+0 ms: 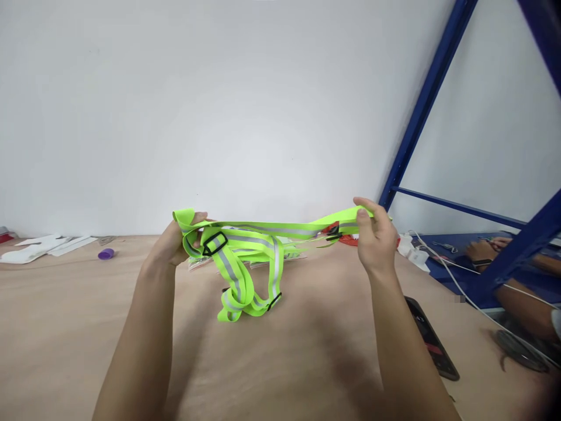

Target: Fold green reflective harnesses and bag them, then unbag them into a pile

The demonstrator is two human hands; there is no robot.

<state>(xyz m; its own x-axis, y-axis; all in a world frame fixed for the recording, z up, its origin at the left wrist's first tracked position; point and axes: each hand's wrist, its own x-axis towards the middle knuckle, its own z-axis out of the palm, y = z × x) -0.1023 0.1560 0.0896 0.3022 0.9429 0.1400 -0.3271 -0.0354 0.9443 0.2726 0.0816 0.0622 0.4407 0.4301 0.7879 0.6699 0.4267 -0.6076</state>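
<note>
A neon yellow-green strap harness (276, 263) with silver reflective stripes is stretched between my two hands above the table. My left hand (179, 240) is closed around its left end, beside a black slide buckle (215, 243). Loops of the strap hang down below, nearer the left side. At the right end, my right hand (374, 234) pinches the strap between thumb and fingers. A black clip (333, 236) with a bit of red shows just left of that hand. Plastic bags behind the harness are partly hidden by it.
White pieces (39, 248) and a purple cap (106, 254) lie at the left. On the right are a phone (432, 339), a white cable, dark glasses (521, 351) and a blue metal frame (427, 105). Another person's hands (482, 251) are beyond it.
</note>
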